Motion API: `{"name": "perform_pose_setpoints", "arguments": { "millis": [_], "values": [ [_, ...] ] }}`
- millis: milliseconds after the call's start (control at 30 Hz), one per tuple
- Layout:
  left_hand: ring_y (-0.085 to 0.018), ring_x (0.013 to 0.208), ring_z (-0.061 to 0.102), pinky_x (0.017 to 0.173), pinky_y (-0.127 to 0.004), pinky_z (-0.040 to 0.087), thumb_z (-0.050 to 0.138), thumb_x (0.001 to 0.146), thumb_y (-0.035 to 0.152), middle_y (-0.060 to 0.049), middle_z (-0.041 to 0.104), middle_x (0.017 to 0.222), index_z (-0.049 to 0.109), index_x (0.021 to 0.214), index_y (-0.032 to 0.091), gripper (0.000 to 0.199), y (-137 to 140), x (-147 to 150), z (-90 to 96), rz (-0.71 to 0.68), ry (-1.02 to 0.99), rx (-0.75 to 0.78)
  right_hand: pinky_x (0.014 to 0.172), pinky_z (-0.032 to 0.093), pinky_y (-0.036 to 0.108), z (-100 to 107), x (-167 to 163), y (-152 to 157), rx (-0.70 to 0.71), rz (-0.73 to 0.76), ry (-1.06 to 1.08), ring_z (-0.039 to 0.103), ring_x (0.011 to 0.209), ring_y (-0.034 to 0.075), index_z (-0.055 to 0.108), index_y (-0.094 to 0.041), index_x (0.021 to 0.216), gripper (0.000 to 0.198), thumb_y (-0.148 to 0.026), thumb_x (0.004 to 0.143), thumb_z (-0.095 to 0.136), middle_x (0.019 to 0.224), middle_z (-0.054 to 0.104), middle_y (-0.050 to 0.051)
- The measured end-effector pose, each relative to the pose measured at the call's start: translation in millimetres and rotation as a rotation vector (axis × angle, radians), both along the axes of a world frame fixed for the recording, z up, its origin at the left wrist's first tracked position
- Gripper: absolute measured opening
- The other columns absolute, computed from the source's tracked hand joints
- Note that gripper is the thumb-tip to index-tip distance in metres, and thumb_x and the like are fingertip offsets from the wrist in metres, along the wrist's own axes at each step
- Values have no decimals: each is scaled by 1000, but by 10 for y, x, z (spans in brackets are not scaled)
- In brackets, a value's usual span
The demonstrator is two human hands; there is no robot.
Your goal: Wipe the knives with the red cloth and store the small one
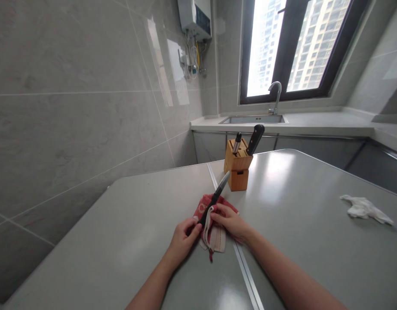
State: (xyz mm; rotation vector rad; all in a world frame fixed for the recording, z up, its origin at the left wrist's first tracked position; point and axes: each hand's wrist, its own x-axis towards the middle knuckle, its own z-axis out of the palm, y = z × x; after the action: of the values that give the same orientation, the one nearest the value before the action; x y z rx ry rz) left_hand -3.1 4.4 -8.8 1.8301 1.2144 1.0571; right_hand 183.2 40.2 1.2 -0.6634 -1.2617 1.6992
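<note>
Wiping the knife (216, 193) calls for the blade to be drawn through the red patterned cloth (211, 224) with its edge turned away from the fingers, and that is judged the step in hand; the handle is gripped by the left hand (183, 238), whose fingers are curled closed around it, while the right hand (229, 220) lies on the cloth with its fingers bent over the fabric, pressing it about the lower blade; the knife is tilted up and away, its tip ending just in front of the wooden knife block (238, 165); a steady hold on the handle and a thick fold of cloth between blade and fingers would be advised; two dark-handled knives are seated in the block, which stands close ahead and leaves little room for a forward stroke; a seam (246, 271) between the two grey tabletops (314, 206) runs under the cloth; a crumpled white rag (364, 209) lies well apart to the right; a sink (253, 119) and tap (275, 95) are set below the window at the far wall
</note>
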Motion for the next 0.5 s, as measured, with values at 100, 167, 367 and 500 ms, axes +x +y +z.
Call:
{"name": "perform_pose_setpoints", "arguments": {
  "millis": [100,167,367,500],
  "values": [
    [-13,64,44,59,-22,34,48,87,34,0,48,67,55,68,14,28,-4,4,17,17,20,24,57,37,21,-10,4,24,-16,-33,10,47,58,8,62,-18,85,24,-37,72,69,72,57,-2],
    [-13,63,44,58,-22,34,49,86,34,0,48,66,54,67,14,28,-13,11,36,19,49,37,55,35,21,-34,2,47,-42,-69,20,45,56,7,63,-17,84,25,-38,72,69,70,57,-2],
    [-12,60,43,56,-21,33,52,84,31,0,48,65,55,65,14,25,-25,24,54,23,96,72,52,32,21,-60,-14,70,-93,-136,56,42,52,6,61,-15,77,30,-43,70,70,67,58,-2],
    [-10,56,40,53,-20,30,56,81,31,2,44,61,51,62,14,26,-23,27,44,20,94,57,50,30,21,-35,-23,53,-90,-150,50,42,51,6,59,-16,76,30,-43,70,69,63,56,-3]
  ]
}}
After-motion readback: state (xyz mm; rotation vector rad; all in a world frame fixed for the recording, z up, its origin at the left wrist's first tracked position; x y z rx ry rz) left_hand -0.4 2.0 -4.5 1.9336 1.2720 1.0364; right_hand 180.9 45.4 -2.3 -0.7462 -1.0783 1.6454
